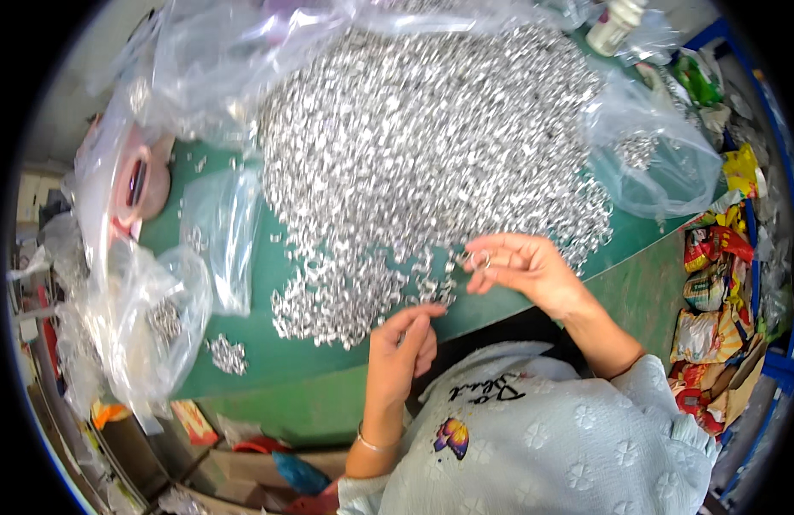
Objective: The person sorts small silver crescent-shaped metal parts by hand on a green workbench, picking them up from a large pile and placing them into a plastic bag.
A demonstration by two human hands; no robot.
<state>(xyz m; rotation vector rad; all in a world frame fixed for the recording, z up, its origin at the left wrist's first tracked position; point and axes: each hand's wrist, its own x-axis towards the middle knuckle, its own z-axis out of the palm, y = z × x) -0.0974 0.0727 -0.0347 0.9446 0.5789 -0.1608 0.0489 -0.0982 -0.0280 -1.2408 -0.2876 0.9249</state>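
A large heap of small shiny silver metal pieces (431, 129) covers most of the green table (251, 360). Some look ring-like or hooked; their exact kind is too small to tell. In front of it lies a smaller pile (337, 296) of similar pieces. My right hand (530, 273) is raised at the heap's near edge, a small metal piece (486, 261) pinched between thumb and fingers. My left hand (401, 345) rests by the table's near edge, fingers curled and index fingertip among a few loose pieces (433, 287). Whether it grips one is hidden.
Clear plastic bags holding metal pieces stand at left (161, 343) and right (650, 159). A flat clear bag (230, 245) and a little cluster of pieces (228, 354) lie at left. A pink container (148, 184) and a white bottle (616, 27) flank the heap. Colourful packets (710, 326) line the right.
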